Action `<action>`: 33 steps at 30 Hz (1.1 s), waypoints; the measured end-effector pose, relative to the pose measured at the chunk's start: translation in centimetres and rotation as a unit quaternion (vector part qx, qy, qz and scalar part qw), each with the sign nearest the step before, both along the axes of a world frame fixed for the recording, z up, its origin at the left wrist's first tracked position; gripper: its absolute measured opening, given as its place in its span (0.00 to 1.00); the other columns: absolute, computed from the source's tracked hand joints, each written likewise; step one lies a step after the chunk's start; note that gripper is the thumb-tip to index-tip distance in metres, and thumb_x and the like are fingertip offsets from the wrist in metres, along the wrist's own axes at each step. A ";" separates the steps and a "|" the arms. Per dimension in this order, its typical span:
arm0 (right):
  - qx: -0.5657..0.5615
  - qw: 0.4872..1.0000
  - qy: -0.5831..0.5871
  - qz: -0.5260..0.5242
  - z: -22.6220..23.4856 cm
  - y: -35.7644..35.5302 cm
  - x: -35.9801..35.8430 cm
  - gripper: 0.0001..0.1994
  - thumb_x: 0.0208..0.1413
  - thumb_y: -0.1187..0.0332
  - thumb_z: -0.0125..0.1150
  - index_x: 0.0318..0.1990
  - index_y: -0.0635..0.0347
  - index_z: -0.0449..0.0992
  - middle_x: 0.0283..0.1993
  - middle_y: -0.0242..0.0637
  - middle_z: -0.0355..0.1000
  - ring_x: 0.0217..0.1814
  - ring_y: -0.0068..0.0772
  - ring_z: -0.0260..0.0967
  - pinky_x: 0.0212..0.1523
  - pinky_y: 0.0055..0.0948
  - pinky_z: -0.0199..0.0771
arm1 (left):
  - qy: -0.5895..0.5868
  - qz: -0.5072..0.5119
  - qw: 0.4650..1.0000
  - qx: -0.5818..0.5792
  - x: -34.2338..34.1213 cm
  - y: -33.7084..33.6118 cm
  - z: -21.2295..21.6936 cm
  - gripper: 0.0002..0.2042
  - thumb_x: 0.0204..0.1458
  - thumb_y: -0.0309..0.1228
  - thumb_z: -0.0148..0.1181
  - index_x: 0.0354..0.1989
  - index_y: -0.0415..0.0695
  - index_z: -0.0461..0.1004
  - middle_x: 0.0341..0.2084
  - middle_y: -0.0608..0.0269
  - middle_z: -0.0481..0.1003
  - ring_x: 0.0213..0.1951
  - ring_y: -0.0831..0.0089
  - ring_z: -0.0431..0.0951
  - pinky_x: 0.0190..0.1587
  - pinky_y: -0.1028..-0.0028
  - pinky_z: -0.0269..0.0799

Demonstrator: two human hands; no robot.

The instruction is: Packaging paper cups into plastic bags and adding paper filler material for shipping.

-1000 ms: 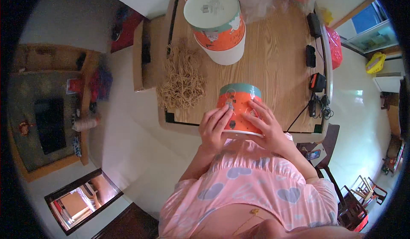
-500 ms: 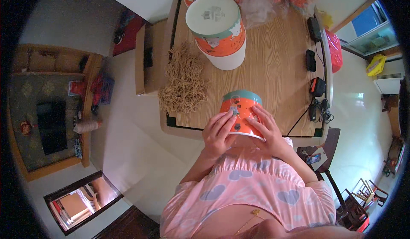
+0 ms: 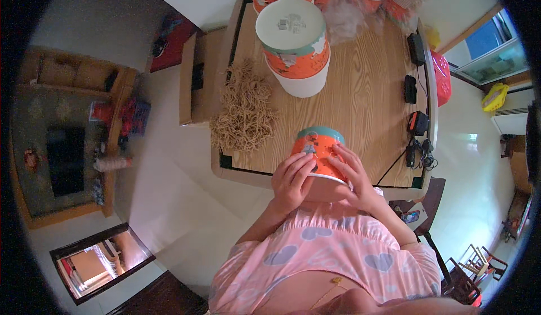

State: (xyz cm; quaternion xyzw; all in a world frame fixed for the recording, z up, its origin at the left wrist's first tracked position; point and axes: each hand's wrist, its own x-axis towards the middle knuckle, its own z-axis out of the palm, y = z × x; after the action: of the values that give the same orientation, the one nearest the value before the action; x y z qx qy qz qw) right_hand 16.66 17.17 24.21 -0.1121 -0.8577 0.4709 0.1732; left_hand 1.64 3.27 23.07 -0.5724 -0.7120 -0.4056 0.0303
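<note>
Paper cup (image 3: pixel 316 151) sits between our left hand (image 3: pixel 291 178) and right hand (image 3: pixel 350 175), both clasping it, base tilted away over the table (image 3: pixel 360 101).

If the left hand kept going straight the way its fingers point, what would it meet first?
The left hand already grips the orange paper cup, fingers pointing up-right across it. Past the cup, bare wooden table follows; the tall stack of orange cups seems to lie left of that line, though depth is unclear.
</note>
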 end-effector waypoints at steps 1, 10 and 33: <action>-0.017 1.000 0.001 0.007 -0.1 0.6 0.2 0.24 0.50 0.60 0.58 0.56 0.53 0.67 0.62 0.48 0.54 0.64 0.52 0.50 0.61 0.47 0.52 | 0.000 0.002 1.000 0.002 0.0 0.0 0.0 0.15 0.46 0.28 0.56 0.43 0.41 0.72 0.45 0.59 0.72 0.47 0.62 0.72 0.49 0.65 0.69; -0.125 0.991 -0.038 0.034 2.6 3.1 -1.3 0.09 0.41 0.74 0.66 0.33 0.60 0.77 0.36 0.35 0.72 0.42 0.35 0.68 0.44 0.32 0.68 | 0.005 -0.019 1.000 0.007 0.6 0.4 0.1 0.16 0.45 0.32 0.56 0.43 0.41 0.72 0.44 0.61 0.72 0.47 0.63 0.72 0.47 0.64 0.69; 0.070 0.983 -0.128 0.111 4.7 2.5 -4.5 0.07 0.39 0.75 0.65 0.29 0.62 0.76 0.30 0.39 0.74 0.34 0.39 0.72 0.36 0.32 0.71 | 0.059 0.079 0.991 0.091 1.7 -0.4 -1.6 0.15 0.38 0.31 0.55 0.39 0.47 0.73 0.37 0.66 0.71 0.43 0.68 0.71 0.45 0.68 0.70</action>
State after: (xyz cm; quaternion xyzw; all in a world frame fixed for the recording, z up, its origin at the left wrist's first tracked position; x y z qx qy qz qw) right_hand 12.11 19.70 28.90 -0.0630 -0.9109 0.4075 0.0165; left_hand 3.33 2.85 21.44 -0.5324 -0.7119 -0.4306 0.1560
